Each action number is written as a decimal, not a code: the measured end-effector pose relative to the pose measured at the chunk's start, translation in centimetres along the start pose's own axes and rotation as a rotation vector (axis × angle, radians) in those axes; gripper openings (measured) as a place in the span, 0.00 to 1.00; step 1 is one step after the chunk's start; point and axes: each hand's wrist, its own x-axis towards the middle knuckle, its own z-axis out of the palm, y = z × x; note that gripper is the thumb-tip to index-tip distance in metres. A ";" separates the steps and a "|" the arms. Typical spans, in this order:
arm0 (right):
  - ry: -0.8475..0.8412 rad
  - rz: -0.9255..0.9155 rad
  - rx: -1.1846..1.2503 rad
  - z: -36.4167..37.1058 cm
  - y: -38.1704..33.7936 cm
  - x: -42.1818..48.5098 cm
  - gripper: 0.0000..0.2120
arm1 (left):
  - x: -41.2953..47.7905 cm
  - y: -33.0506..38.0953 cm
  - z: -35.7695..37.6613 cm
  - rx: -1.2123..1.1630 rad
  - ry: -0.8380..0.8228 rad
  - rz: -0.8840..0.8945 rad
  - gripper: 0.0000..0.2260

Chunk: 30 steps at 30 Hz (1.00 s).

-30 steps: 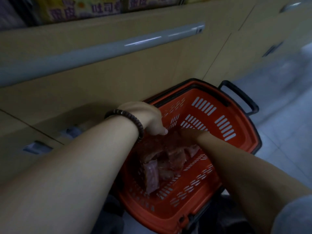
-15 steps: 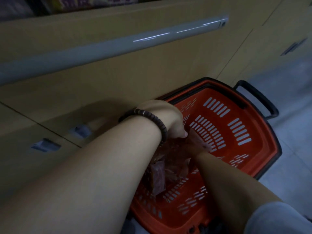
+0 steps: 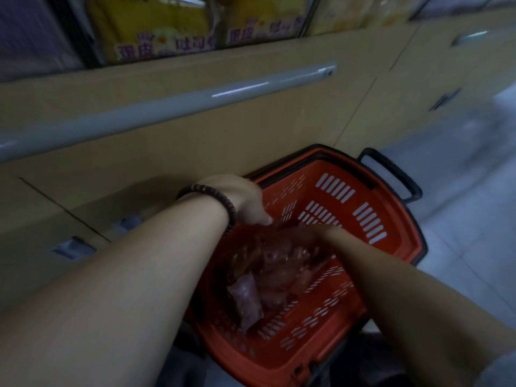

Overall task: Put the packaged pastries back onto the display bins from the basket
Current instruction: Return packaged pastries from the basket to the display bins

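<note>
Beige cabinet fronts [image 3: 251, 129] fill the upper half of the view, crossed by a long grey rail [image 3: 167, 104], and at twelve o'clock above them yellow printed packages [image 3: 156, 26] stand on a shelf. Pale floor tiles [image 3: 460, 219] run off toward three o'clock. A red slotted basket [image 3: 293, 356] sits low against the cabinet at about five o'clock from the view's centre, its black handle [image 3: 391, 174] folded out at the basket's two o'clock corner. The packaged pastries [image 3: 279, 269] lie heaped in clear wrappers inside the basket, and one packet [image 3: 247, 300] rests apart from the heap toward seven o'clock, tilted against the wall. Both bare forearms reach down into the basket. The left hand [image 3: 243, 199], with a dark bead bracelet [image 3: 215, 196] at the wrist, hangs over the basket's ten o'clock rim, thumb tip just above the heap; its fingers point down behind the hand, so how far they are closed cannot be told. The right hand [image 3: 315, 233] is down among the wrappers at the heap's one o'clock edge, dim and blurred, and whether it has hold of a packet cannot be told. A grey sleeve [image 3: 502, 372] shows at five o'clock.
</note>
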 end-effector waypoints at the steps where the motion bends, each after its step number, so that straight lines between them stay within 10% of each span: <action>1: -0.041 0.010 -0.064 -1.1 -0.9 -2.5 0.24 | 0.0 -0.4 0.2 -0.024 0.016 -0.012 0.27; 7: 0.122 -0.377 0.054 -7.3 -2.6 -13.2 0.01 | -2.4 -0.8 0.9 -0.347 0.047 -0.081 0.26; 15: 0.389 -0.939 0.355 -6.4 -1.1 -22.1 0.19 | -4.6 1.7 0.3 -1.576 -0.381 0.200 0.28; 30: 0.291 -1.047 0.945 -10.9 1.0 -24.3 0.26 | -6.4 6.1 -3.4 -2.102 0.193 0.375 0.15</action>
